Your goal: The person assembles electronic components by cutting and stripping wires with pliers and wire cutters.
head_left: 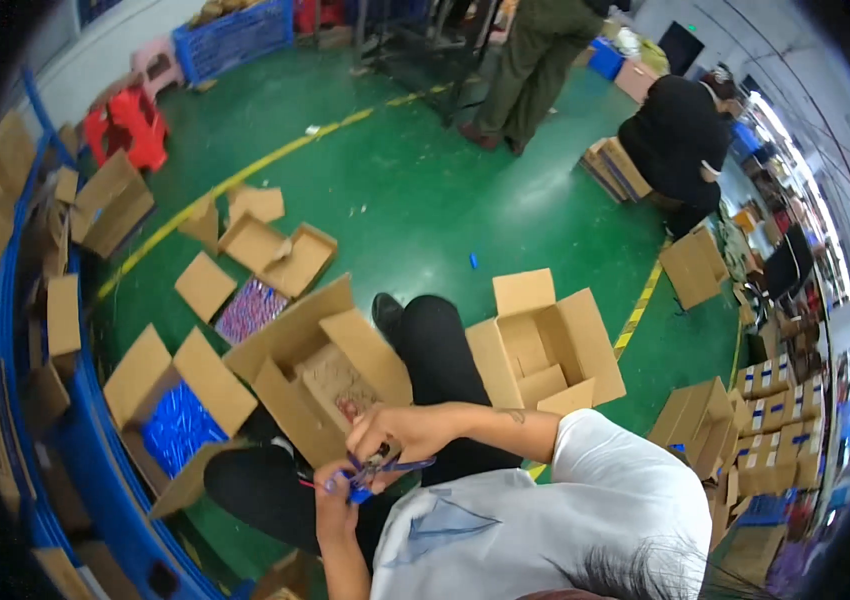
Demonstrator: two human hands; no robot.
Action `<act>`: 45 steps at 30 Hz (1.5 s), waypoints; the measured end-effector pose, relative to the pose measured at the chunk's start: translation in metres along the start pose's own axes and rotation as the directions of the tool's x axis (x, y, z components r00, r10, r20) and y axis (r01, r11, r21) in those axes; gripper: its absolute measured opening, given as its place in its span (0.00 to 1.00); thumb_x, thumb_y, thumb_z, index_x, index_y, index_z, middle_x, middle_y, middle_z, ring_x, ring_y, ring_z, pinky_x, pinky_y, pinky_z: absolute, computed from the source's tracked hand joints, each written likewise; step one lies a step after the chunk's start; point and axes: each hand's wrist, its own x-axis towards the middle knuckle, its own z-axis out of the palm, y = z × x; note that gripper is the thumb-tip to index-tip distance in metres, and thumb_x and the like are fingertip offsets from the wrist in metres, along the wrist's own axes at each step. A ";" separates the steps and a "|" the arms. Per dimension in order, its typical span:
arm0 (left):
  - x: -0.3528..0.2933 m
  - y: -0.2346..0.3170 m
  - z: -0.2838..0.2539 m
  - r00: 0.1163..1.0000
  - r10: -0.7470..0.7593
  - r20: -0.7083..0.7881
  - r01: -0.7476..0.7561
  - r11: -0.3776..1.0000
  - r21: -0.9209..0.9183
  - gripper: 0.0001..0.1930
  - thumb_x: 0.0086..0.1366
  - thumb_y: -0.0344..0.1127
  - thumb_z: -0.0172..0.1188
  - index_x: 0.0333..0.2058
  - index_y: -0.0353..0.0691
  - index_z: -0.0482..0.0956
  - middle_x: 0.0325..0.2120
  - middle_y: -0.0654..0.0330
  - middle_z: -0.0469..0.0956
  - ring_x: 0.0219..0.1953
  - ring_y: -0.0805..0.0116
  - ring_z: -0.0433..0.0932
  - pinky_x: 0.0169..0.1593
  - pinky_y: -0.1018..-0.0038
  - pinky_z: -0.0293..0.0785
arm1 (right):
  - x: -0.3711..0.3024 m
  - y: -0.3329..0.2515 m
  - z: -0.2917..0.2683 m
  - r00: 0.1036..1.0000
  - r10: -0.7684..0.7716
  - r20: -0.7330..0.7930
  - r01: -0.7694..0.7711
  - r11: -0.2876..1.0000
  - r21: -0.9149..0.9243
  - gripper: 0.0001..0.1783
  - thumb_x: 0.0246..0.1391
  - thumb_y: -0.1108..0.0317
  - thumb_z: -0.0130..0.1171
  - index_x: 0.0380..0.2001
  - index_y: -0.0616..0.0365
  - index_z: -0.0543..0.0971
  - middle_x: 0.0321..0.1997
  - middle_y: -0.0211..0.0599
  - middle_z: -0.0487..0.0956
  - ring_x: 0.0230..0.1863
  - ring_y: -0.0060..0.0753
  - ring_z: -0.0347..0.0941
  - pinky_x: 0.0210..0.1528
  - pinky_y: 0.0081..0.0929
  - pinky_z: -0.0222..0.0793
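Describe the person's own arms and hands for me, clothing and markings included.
The left hand and right hand wear no gloves. A white short sleeve covers the right upper arm; the right forearm is bare, with a small dark marking too blurred to make out. The left forearm is bare too.

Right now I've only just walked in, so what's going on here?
The right hand grips what looks like a pair of pliers, and the left hand, close below it, seems to hold a small blue piece; the fine detail is too blurred to tell. Just beyond them is an open cardboard box. To its left, another open carton holds shiny blue items; a third open carton stands to its right.
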 end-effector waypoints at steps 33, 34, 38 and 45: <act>0.002 0.018 0.053 1.000 0.009 0.001 -0.009 0.967 0.253 0.17 0.46 0.33 0.69 0.34 0.33 0.73 0.28 0.63 0.75 0.29 0.75 0.74 0.35 0.79 0.71 | -0.010 0.007 0.017 0.985 -0.144 -0.101 0.099 0.928 -0.358 0.11 0.35 0.66 0.58 0.19 0.63 0.70 0.22 0.40 0.70 0.28 0.46 0.68 0.33 0.36 0.59; 0.002 0.024 0.064 0.997 0.060 -0.054 -0.042 0.960 0.278 0.15 0.48 0.31 0.67 0.34 0.33 0.74 0.28 0.64 0.75 0.30 0.76 0.73 0.35 0.79 0.71 | -0.009 0.006 0.016 0.984 -0.143 -0.101 0.098 0.927 -0.362 0.11 0.35 0.66 0.58 0.19 0.63 0.70 0.22 0.40 0.70 0.28 0.46 0.68 0.33 0.36 0.59; 0.008 0.019 0.055 0.974 0.210 -0.080 -0.177 0.936 0.303 0.09 0.51 0.25 0.61 0.30 0.36 0.71 0.26 0.66 0.72 0.28 0.77 0.72 0.34 0.82 0.69 | -0.007 0.007 0.018 0.983 -0.123 -0.138 0.031 0.846 -0.532 0.11 0.34 0.66 0.60 0.22 0.61 0.73 0.24 0.39 0.71 0.29 0.45 0.68 0.36 0.36 0.59; 0.004 0.028 0.065 0.946 0.283 -0.160 -0.214 0.913 0.348 0.14 0.52 0.31 0.64 0.34 0.37 0.67 0.25 0.64 0.69 0.26 0.78 0.68 0.30 0.83 0.66 | -0.023 0.018 0.020 0.908 -0.023 -0.419 -0.177 0.884 -0.432 0.14 0.40 0.62 0.61 0.21 0.63 0.73 0.21 0.41 0.70 0.25 0.45 0.68 0.26 0.34 0.59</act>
